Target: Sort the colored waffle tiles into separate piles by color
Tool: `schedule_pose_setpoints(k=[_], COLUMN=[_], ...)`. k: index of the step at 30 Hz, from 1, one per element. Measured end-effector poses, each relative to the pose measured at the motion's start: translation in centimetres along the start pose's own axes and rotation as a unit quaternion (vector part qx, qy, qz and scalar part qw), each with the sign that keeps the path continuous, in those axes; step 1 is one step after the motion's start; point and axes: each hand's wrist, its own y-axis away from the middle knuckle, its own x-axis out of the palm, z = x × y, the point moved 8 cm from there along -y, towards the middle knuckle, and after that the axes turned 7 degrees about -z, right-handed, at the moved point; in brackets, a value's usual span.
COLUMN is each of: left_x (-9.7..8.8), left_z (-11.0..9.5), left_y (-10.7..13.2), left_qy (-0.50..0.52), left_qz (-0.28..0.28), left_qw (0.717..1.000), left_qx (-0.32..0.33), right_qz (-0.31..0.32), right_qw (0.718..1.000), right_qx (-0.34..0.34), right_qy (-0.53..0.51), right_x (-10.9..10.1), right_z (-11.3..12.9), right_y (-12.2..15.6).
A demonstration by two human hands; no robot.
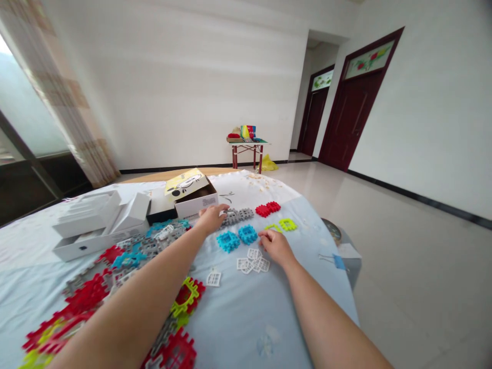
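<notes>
My left hand [211,219] reaches over the left end of a row of grey interlocking building pieces [242,215], fingers stretched out and apart. Whether its fingertips touch the grey pieces I cannot tell. My right hand [275,246] is beside a blue square building piece [248,234], with fingers loosely bent and nothing visible between them. Just left of that is another blue piece [228,241]. Green pieces [288,224] lie beyond my right hand, one partly hidden by it. White window-shaped pieces [253,262] form a small pile below; a single white window piece [213,278] lies apart.
Red pieces [268,208] lie farther back. A mixed heap of pieces [90,292] spreads on the left, partly behind my left arm. A yellow-lidded box [196,205] and a white box [82,245] stand behind it. The round table's cloth [326,307] ends at right.
</notes>
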Motion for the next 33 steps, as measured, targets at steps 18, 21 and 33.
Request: schedule_pose_setpoints(k=[18,21,33], left_x=[2.5,3.2,-2.6], left_z=[1.5,0.9,4.1], left_y=[-1.8,-1.6,1.7], left_qy=[-0.034,-0.037,-0.079], left_qz=[0.029,0.030,-0.007], left_qw=[0.998,0.998,0.996], left_qx=[-0.032,-0.028,-0.042], right_qz=[0.008,0.008,0.019], right_qw=[1.000,1.000,1.000], right_qx=[0.009,0.003,0.004], right_qy=[0.021,0.021,0.011], right_x=[0.1,0.2,0.3], right_z=[0.2,0.1,-0.2], right_y=[0.0,0.0,0.0])
